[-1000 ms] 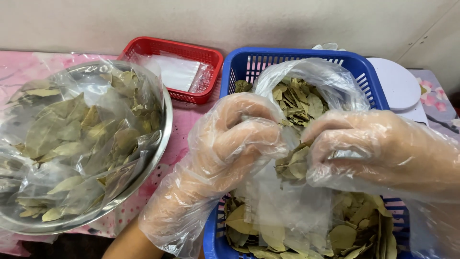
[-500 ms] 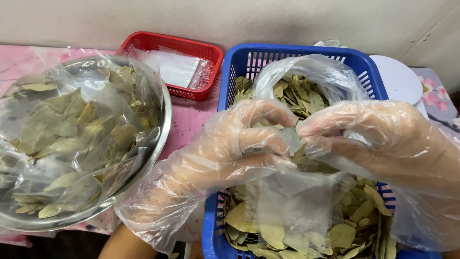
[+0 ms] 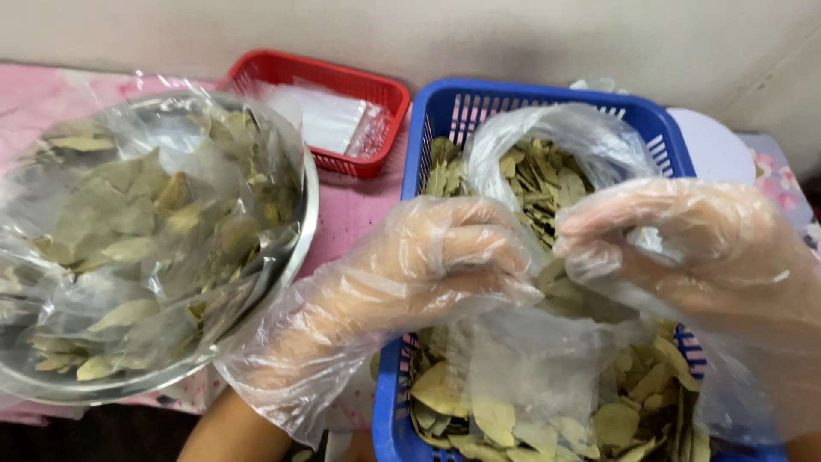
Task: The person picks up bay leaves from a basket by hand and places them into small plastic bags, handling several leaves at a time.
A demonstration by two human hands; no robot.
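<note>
Blue plastic basket (image 3: 428, 128) = landmark, right of centre, full of dried bay leaves (image 3: 624, 419). At its near end, loose leaves heaped, partly under a small clear plastic bag (image 3: 522, 359) that hangs over them.

Both hands in loose clear disposable gloves, above the basket's middle. Left hand (image 3: 445, 257) over the basket's left wall, fingers curled shut, pinching the small bag's upper edge. Right hand (image 3: 693, 248) over the basket's right half, fingers bent in, thumb and fingertips closed on the same bag's top from the other side. Hands just beside each other, bag top bunched between them; some leaves visible inside it, exact amount unclear.

Further in, at the basket's far half, a larger clear bag (image 3: 590, 137) sits open-mouthed with more bay leaves in it.

Left of the basket: big steel bowl (image 3: 299, 231) lined with clear plastic film, holding leaves (image 3: 128, 231), on a pink patterned tablecloth (image 3: 351, 214).

Behind-left of the basket, near its far corner: red plastic basket (image 3: 376, 94) with a stack of clear bags (image 3: 329, 124). Behind-right: white round lid-like object (image 3: 714, 145), partly hidden.
</note>
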